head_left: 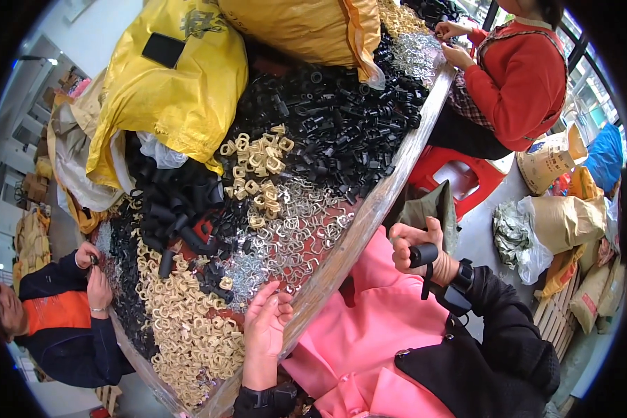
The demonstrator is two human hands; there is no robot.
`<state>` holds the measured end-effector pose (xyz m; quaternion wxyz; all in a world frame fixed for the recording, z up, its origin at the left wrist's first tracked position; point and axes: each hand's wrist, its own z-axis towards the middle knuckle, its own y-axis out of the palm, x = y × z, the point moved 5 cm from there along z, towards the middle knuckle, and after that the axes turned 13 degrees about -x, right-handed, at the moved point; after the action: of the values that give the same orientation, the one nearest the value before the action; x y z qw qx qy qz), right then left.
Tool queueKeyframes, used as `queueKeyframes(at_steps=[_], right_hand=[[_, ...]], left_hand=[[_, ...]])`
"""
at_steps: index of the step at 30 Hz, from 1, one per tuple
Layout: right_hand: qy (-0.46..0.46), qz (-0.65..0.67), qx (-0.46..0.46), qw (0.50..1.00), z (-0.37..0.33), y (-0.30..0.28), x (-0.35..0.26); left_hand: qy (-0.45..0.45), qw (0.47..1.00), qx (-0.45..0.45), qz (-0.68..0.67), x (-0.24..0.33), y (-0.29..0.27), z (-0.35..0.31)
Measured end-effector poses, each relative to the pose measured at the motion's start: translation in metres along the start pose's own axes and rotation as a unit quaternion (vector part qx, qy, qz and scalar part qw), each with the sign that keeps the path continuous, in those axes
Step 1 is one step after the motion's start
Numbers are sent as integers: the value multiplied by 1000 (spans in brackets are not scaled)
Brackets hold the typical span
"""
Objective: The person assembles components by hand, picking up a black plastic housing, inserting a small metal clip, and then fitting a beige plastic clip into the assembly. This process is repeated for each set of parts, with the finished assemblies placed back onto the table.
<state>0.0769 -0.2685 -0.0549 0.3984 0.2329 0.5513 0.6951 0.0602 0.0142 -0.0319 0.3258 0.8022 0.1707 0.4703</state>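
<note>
My right hand (405,245) is raised over my pink apron (369,317), its fingers closed around a short black plastic tube (423,256). The tube's round end shows, and a thin dark strip hangs below it by the wrist. My left hand (268,322) is at the table's wooden edge (369,219), palm turned inward. Its fingers are loosely bent and apart, with nothing visible in them. Closest to it are bent silvery wire pieces (306,233), small shiny metal bits (244,275) and a heap of beige plastic buckles (188,334).
Black plastic parts (341,118) cover the far table, beside larger black tubes (177,209). A yellow sack (167,90) carries a dark phone (163,50). One co-worker in red (519,83) works at far right, another (63,313) at left. A red stool (460,177) and sacks (568,219) stand right.
</note>
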Motion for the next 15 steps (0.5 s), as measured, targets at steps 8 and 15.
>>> queueKeyframes(at_steps=[8, 15], right_hand=[[-56, 60, 30, 996, -20, -1, -14], [-123, -57, 42, 990, -46, -26, -27]], left_hand=[[6, 1000, 14, 19, -2, -4, 6], [9, 999, 21, 23, 0, -2, 3]])
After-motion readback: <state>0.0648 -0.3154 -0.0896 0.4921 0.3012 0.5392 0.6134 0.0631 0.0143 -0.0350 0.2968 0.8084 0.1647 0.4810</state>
